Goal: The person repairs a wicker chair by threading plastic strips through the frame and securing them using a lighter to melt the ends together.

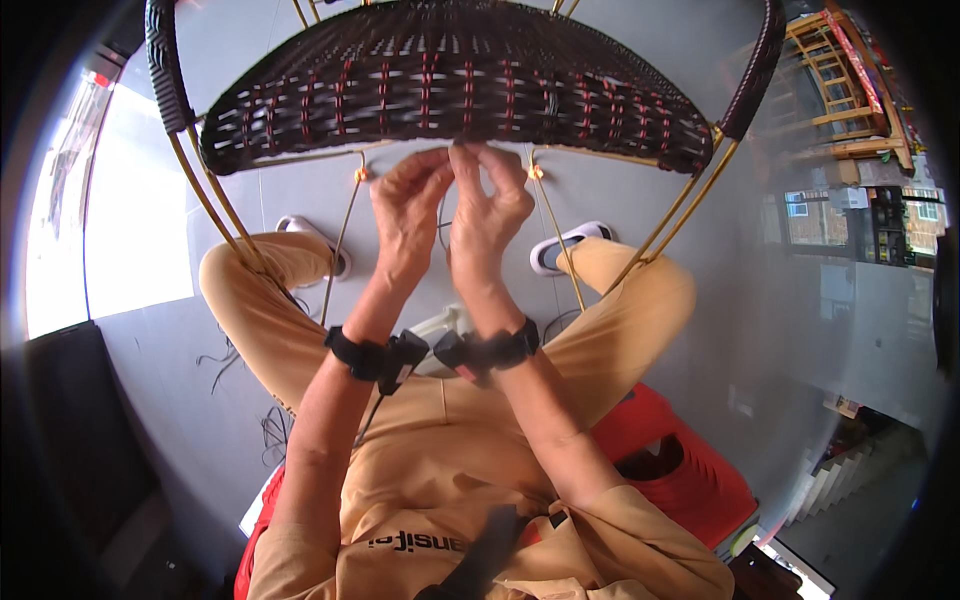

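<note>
A curved seat panel (460, 90) of dark brown weave with red strands hangs across the top, in a gold metal frame (220, 205) with wrapped side bars. My left hand (405, 210) and my right hand (485, 215) are raised side by side just beneath the panel's lower edge, their fingertips pinched close together at the middle. What they grip is too small to make out. A thin dark strand hangs between them. Small orange bits (360, 175) sit on the rods either side of my hands. Both my wrists wear black straps with small boxes.
I sit on a red plastic seat (700, 500), knees spread among the gold rods. Grey tiled floor (160, 390) with loose dark cords (275, 435) lies below. Wooden furniture (840, 90) stands at the upper right, and a dark panel (80, 420) at the left.
</note>
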A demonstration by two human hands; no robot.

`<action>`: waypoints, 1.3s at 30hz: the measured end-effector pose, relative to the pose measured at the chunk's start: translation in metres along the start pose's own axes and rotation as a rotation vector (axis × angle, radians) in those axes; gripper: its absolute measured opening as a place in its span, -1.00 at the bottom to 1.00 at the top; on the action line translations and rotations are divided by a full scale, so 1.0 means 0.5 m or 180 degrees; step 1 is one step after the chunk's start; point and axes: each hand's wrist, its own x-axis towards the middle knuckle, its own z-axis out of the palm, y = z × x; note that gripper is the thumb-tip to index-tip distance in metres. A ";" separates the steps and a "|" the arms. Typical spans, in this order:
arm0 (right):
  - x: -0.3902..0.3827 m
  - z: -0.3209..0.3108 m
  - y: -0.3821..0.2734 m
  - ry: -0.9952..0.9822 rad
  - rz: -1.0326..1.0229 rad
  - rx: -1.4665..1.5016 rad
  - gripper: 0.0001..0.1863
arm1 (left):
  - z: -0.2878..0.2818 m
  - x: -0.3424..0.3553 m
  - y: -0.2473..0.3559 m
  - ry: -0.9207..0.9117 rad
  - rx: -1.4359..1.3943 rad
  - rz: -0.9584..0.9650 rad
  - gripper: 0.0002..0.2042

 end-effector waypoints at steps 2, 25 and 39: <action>0.004 0.000 -0.003 0.0044 -0.0044 0.0104 -0.91 | -0.004 0.007 -0.011 -0.0006 -0.0021 0.0099 -0.84; 0.000 -0.002 -0.006 0.0061 0.0214 0.0485 -0.91 | 0.006 0.005 -0.002 -0.0090 -0.0152 0.0127 -0.86; 0.006 -0.001 0.003 0.0019 0.0238 0.0465 -0.90 | 0.006 0.017 -0.021 -0.0070 -0.0280 0.0237 -0.85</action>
